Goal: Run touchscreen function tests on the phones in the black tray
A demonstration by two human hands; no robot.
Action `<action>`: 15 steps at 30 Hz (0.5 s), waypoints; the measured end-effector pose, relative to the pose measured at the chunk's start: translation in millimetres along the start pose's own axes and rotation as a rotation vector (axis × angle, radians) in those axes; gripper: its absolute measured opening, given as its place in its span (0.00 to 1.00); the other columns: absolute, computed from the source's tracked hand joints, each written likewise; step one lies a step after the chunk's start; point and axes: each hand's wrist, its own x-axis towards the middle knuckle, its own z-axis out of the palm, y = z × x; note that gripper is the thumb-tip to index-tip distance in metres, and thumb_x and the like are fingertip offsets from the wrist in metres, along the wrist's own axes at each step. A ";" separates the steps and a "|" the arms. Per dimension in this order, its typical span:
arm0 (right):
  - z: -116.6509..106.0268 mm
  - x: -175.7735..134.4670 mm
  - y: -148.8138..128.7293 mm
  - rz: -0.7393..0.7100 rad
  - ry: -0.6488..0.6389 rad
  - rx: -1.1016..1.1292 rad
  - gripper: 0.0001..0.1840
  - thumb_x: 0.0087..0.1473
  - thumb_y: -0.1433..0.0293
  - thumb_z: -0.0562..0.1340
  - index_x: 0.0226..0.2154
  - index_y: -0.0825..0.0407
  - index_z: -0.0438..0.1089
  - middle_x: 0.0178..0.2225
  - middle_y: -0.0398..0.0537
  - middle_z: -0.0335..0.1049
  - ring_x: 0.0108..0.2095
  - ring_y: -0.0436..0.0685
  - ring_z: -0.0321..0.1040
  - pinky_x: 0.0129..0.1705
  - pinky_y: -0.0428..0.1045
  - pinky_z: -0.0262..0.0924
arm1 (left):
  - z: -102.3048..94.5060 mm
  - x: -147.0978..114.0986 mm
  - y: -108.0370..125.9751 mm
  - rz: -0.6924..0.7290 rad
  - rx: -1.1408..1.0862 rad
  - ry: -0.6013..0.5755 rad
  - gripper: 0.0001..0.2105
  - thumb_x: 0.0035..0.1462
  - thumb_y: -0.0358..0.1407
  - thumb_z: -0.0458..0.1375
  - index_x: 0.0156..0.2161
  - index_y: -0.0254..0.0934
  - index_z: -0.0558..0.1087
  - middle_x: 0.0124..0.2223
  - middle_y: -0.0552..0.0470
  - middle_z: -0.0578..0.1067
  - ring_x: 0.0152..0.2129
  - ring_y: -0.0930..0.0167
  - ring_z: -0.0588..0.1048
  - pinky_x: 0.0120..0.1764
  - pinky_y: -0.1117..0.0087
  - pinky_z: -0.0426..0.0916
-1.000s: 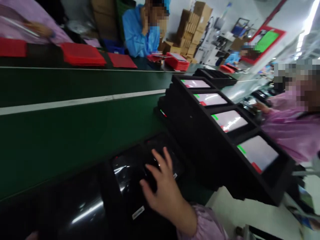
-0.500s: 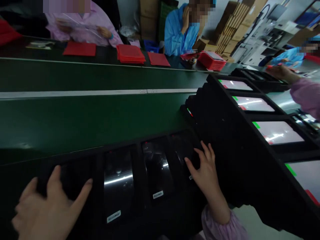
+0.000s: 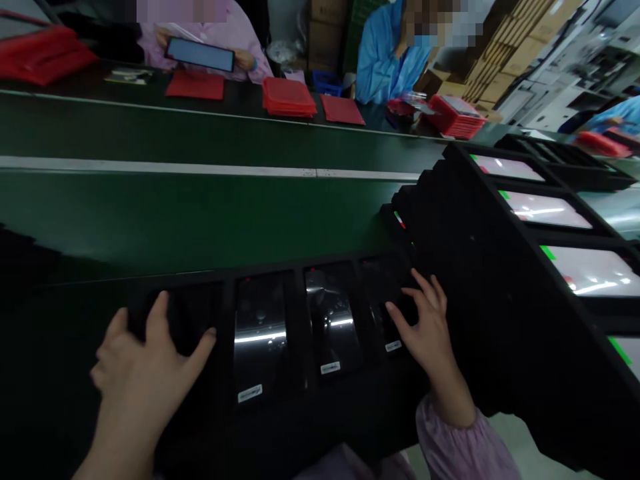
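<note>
Table [image 3: 240, 223], long and green, reaches away behind the tray [image 3: 296, 320]. A big black stack [image 3: 465, 280] stands just right of the tray. The tray is black and lies flat on the near side of the table.

The left hand [image 3: 143, 373] is at the tray's left end, its grip spread wide. The right hand [image 3: 427, 330] is at the tray's right end, fingers bent and grip partly wide. I cannot tell if either one touches.

The step looks like getting a hold at both ends. The next move seems to call for both hands working together, keeping the tray flat.

Three shiny dark screens [image 3: 261, 360] sit in slots in the tray. The slot by the left hand is too dark to tell. Small white labels [image 3: 250, 393] are on the screens' near ends.
</note>
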 end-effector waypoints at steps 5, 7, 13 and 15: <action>1.4 -1.2 -0.1 -0.016 0.033 -0.027 0.39 0.65 0.36 0.49 0.44 0.53 0.75 0.63 0.61 0.66 0.67 0.75 0.56 0.61 0.76 0.63 | -18.2 0.4 20.7 -0.037 0.004 -0.043 0.56 0.45 0.65 0.44 0.69 0.21 0.59 0.69 0.14 0.50 0.65 0.25 0.54 0.60 0.30 0.56; 3.8 -2.1 -1.8 0.006 0.043 -0.043 0.41 0.66 0.36 0.48 0.44 0.55 0.76 0.62 0.63 0.67 0.66 0.75 0.58 0.60 0.75 0.64 | -17.9 -0.2 20.8 -0.028 0.002 -0.041 0.55 0.47 0.65 0.44 0.69 0.22 0.59 0.69 0.15 0.49 0.65 0.25 0.53 0.61 0.30 0.55; 8.3 -3.5 -6.2 0.041 0.080 -0.069 0.36 0.68 0.41 0.49 0.42 0.54 0.77 0.61 0.63 0.67 0.65 0.75 0.58 0.63 0.77 0.59 | -12.9 -2.2 16.0 0.001 -0.024 -0.003 0.51 0.49 0.62 0.46 0.69 0.22 0.60 0.70 0.16 0.49 0.66 0.26 0.53 0.62 0.29 0.52; 8.8 -3.8 -5.8 0.036 0.080 -0.071 0.33 0.68 0.44 0.51 0.43 0.54 0.77 0.61 0.63 0.67 0.65 0.75 0.59 0.63 0.76 0.59 | -11.4 -2.2 14.8 0.002 -0.034 0.000 0.51 0.49 0.61 0.47 0.69 0.21 0.60 0.70 0.16 0.49 0.66 0.26 0.52 0.62 0.29 0.51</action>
